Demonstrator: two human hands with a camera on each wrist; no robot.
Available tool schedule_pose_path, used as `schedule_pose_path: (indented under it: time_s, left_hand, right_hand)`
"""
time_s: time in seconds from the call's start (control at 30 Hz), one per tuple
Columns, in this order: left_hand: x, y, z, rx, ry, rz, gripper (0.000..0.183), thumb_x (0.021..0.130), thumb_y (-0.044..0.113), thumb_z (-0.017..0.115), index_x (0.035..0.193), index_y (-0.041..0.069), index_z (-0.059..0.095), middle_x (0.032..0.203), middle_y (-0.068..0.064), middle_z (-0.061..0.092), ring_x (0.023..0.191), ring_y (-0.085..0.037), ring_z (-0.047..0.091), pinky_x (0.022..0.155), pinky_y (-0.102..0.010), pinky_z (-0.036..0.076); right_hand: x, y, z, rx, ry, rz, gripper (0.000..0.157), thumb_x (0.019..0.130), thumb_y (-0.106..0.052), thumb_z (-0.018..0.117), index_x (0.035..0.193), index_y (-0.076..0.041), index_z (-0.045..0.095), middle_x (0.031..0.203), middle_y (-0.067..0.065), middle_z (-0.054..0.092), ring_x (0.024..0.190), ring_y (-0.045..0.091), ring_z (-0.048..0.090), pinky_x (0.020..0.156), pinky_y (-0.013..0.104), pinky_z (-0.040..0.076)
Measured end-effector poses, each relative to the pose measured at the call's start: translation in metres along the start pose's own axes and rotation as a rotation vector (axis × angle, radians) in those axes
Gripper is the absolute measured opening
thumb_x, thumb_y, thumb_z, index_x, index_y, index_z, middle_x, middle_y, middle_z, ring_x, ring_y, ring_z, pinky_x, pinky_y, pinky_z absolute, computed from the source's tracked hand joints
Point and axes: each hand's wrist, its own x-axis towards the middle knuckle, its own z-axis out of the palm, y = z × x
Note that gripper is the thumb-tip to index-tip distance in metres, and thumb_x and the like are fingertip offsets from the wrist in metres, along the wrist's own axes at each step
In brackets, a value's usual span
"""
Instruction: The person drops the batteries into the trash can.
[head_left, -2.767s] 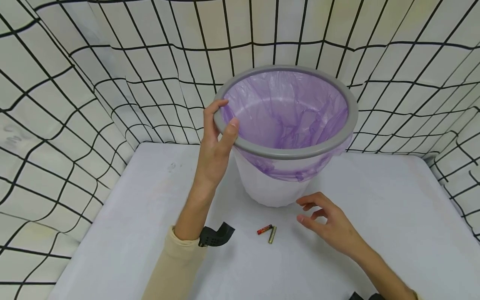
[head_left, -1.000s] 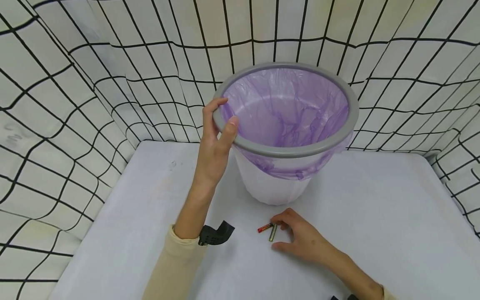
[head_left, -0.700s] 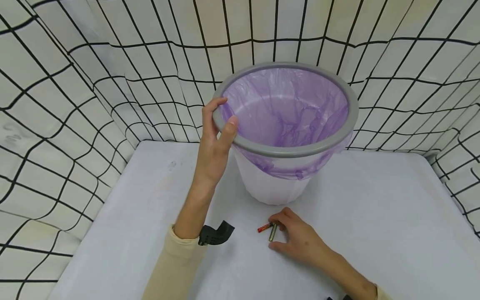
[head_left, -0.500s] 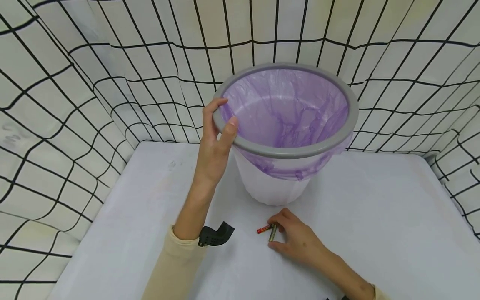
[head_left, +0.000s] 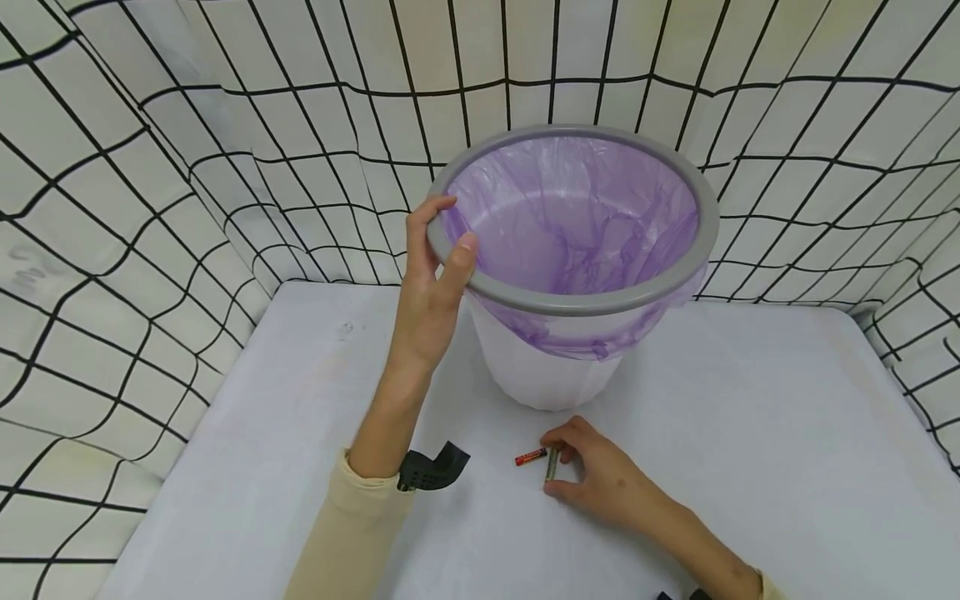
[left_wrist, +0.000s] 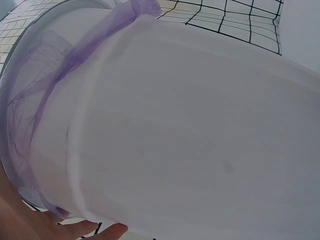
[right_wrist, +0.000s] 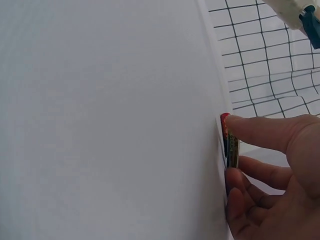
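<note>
My left hand (head_left: 431, 300) grips the left side of the grey rim (head_left: 585, 303) of a white bin (head_left: 540, 375), thumb on the near side and fingers over the edge. A purple bin bag (head_left: 570, 217) lines the bin and folds down outside the rim; the left wrist view shows the white bin wall (left_wrist: 190, 125) up close. In front of the bin, my right hand (head_left: 600, 471) pinches a greenish-gold battery (head_left: 552, 465) by its two ends, thumb at the near end. A red and black battery (head_left: 530, 457) lies on the table just left of it.
The white tabletop (head_left: 300, 400) spreads around the bin. Walls covered with black grid netting (head_left: 322, 167) stand behind and at both sides. A black strap mount (head_left: 435, 468) sticks out from my left wrist.
My right hand has come left and down from beside the bin's base and taken the greenish-gold battery, shifting it slightly right, apart from the red one. My left hand stays on the rim.
</note>
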Motion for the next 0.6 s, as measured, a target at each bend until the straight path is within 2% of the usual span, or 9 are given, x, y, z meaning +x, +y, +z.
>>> schedule_pose_path:
  time_s: [0.2, 0.37, 0.6]
  left_hand:
    - [0.000, -0.002, -0.001, -0.003, -0.001, -0.005, 0.064, 0.096, 0.053, 0.055, 0.152, 0.026, 0.037, 0.155, -0.003, 0.044, 0.130, -0.018, 0.053, 0.107, -0.049, 0.046]
    - [0.001, -0.002, -0.001, 0.001, -0.002, -0.001, 0.064, 0.096, 0.052, 0.055, 0.152, 0.026, 0.037, 0.157, -0.002, 0.042, 0.130, -0.017, 0.052, 0.107, -0.048, 0.046]
    - [0.000, 0.000, -0.001, 0.009, -0.004, -0.010, 0.063, 0.096, 0.051, 0.054, 0.152, 0.028, 0.037, 0.156, -0.002, 0.043, 0.130, -0.018, 0.052, 0.107, -0.050, 0.046]
  right_hand:
    - [-0.002, 0.007, -0.008, 0.073, -0.014, -0.056, 0.046, 0.085, -0.022, 0.086, 0.125, -0.014, 0.066, 0.111, -0.004, 0.063, 0.095, 0.010, 0.061, 0.081, 0.023, 0.052]
    - [-0.004, 0.012, -0.011, 0.101, 0.009, -0.103, 0.039, 0.085, -0.021, 0.087, 0.118, -0.013, 0.068, 0.109, -0.003, 0.065, 0.093, 0.012, 0.064, 0.080, 0.024, 0.055]
    - [-0.007, 0.017, -0.017, 0.165, 0.038, -0.098, 0.034, 0.084, -0.016, 0.087, 0.112, -0.010, 0.069, 0.108, 0.000, 0.066, 0.092, 0.014, 0.066, 0.079, 0.026, 0.058]
